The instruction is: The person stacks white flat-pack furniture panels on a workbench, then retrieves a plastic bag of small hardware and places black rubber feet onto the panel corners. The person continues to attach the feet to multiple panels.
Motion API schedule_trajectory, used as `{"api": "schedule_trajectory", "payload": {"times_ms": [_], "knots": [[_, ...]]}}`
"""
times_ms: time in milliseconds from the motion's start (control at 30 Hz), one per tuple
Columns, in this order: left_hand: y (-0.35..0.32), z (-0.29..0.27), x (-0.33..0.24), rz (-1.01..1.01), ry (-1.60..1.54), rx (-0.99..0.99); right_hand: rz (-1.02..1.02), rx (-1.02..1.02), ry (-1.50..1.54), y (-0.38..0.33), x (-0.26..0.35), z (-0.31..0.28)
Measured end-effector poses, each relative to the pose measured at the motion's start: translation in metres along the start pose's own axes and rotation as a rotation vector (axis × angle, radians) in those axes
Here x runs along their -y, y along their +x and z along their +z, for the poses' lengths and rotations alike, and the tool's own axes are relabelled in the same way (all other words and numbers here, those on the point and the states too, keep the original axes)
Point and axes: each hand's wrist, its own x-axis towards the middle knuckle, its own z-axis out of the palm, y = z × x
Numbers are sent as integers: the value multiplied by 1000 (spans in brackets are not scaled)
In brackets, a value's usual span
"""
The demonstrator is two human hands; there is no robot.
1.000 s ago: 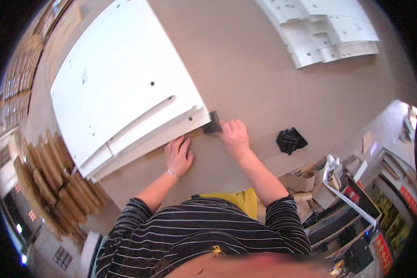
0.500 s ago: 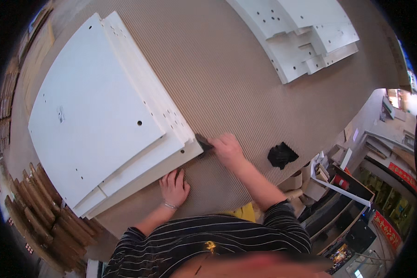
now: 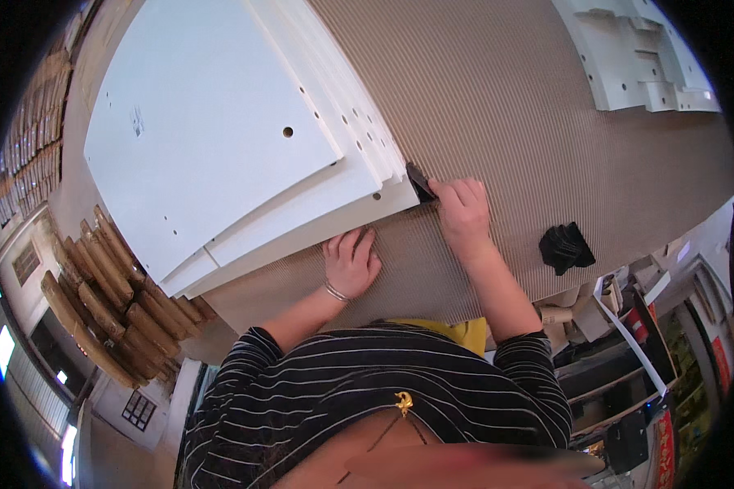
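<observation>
A stack of white panels (image 3: 220, 122) with drilled holes lies on the corrugated cardboard surface. At the stack's near right corner, my right hand (image 3: 466, 216) pinches a black corner protector (image 3: 420, 183) set against the panel edge. My left hand (image 3: 351, 262) rests beside the stack's near edge, fingers somewhat bent and apart, fingertips close to or touching the lower panel. It holds nothing that shows. To the right of my right forearm sits a small pile of similar black corner protectors (image 3: 567, 248).
More white cut panels (image 3: 648, 61) lie at the far right of the corrugated cardboard (image 3: 530, 122). Brown cardboard bundles (image 3: 126, 301) stand at the left. Something yellow (image 3: 465, 334) shows at the near edge, and shelving with boxes (image 3: 620, 375) stands at the lower right.
The whole view has shifted, so the panels and both hands appear farther right and higher. My hands keep about the same places at the stack's corner and near edge.
</observation>
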Motion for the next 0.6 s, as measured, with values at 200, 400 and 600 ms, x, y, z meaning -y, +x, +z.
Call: {"api": "schedule_trajectory", "payload": {"times_ms": [200, 400, 600], "knots": [[4, -3, -1, 18, 20, 4, -28, 39, 61, 5, 12, -8], [4, 0, -1, 31, 29, -31, -23, 29, 28, 6, 13, 0], [2, 0, -2, 14, 27, 14, 1, 18, 32, 6, 16, -2]]}}
